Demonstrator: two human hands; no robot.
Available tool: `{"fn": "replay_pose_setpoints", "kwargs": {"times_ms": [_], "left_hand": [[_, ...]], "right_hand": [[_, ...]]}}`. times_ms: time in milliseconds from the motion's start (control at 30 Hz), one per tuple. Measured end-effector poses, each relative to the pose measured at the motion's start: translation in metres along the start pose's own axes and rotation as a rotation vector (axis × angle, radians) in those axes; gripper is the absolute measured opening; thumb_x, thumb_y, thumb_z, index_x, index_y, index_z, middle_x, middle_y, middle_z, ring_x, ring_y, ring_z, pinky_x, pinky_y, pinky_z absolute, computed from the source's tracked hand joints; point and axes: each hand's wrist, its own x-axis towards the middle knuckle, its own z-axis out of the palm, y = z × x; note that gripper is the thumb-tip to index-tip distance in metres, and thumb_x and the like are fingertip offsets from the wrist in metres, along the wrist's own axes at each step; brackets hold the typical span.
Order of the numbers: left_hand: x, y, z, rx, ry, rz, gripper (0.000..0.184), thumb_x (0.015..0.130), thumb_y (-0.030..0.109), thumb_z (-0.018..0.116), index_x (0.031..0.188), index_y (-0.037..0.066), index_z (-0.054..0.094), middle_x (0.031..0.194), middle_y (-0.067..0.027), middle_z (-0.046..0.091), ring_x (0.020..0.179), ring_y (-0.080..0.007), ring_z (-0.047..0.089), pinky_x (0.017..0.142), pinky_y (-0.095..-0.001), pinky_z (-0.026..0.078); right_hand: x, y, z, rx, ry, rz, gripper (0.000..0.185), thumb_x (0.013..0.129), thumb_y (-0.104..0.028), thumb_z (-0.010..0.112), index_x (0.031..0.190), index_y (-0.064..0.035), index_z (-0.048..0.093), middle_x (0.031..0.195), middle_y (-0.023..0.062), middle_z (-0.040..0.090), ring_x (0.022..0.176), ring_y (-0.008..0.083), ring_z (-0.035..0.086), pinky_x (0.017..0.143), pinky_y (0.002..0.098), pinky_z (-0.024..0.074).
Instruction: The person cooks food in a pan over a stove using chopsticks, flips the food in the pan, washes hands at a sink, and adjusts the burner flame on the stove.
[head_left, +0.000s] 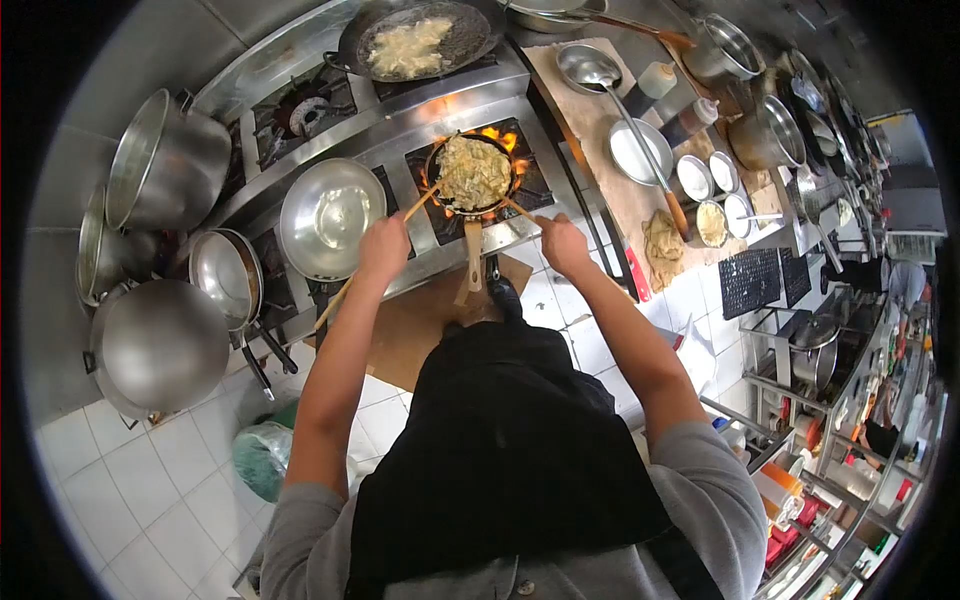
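A dark frying pan (436,160) sits over high orange flames on the front burner, its wooden handle (474,250) pointing toward me. Lumpy, yellowish egg-like food (474,172) fills it. My left hand (385,247) is closed round a long wooden chopstick (336,303), whose tip meets the pan's left side. On the other side, my right hand (564,244) grips a second wooden chopstick (518,210) with its tip at the food's lower right edge. Both hands are apart from the pan handle.
Behind the pan, a dark wok (355,40) holds pale food (410,48). A steel bowl (332,220) stands left of the flames. Large pots (170,160) crowd the far left. On the right counter lie a ladle (640,135), squeeze bottles (652,85), small bowls (694,177) and a cloth (661,250).
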Motion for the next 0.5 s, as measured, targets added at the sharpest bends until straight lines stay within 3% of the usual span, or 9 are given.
{"fn": "replay_pose_setpoints", "kwargs": {"times_ms": [67,167,300,500], "left_hand": [[0.005,0.001,0.0,0.014,-0.011,-0.019,0.027,0.093,0.015,0.048,0.111,0.005,0.066,0.093,-0.025,0.067,0.089,-0.0427,0.066,0.077,-0.0527,0.053],[0.022,0.002,0.004,0.032,0.054,-0.035,0.029,0.095,0.016,0.048,0.116,0.006,0.065,0.096,-0.0252,0.066,0.09,-0.0426,0.066,0.078,-0.0524,0.053],[0.05,0.013,0.009,0.068,0.088,-0.003,0.029,0.096,0.017,0.047,0.117,0.006,0.065,0.098,-0.0251,0.066,0.091,-0.0427,0.065,0.078,-0.0525,0.053],[0.054,0.0,0.028,0.17,-0.065,-0.076,0.028,0.094,0.015,0.05,0.116,0.006,0.064,0.093,-0.0228,0.067,0.087,-0.042,0.066,0.076,-0.0513,0.053]], "right_hand": [[-0.009,0.007,-0.021,-0.027,-0.086,-0.031,0.031,0.09,-0.013,0.05,0.113,-0.0174,0.069,0.102,0.0204,0.063,0.086,0.0362,0.068,0.074,0.0473,0.0558],[0.011,0.015,-0.059,-0.013,-0.006,-0.023,0.031,0.088,-0.014,0.053,0.114,-0.0166,0.069,0.097,0.0202,0.064,0.087,0.0374,0.067,0.075,0.048,0.0556],[0.078,0.008,-0.046,0.072,0.125,-0.085,0.028,0.09,-0.015,0.054,0.112,-0.0158,0.07,0.094,0.02,0.064,0.084,0.0392,0.066,0.072,0.0491,0.0546],[0.099,-0.002,-0.013,0.041,-0.02,-0.126,0.032,0.091,-0.013,0.05,0.115,-0.0172,0.069,0.104,0.0201,0.063,0.086,0.0395,0.067,0.074,0.0487,0.0557]]}}
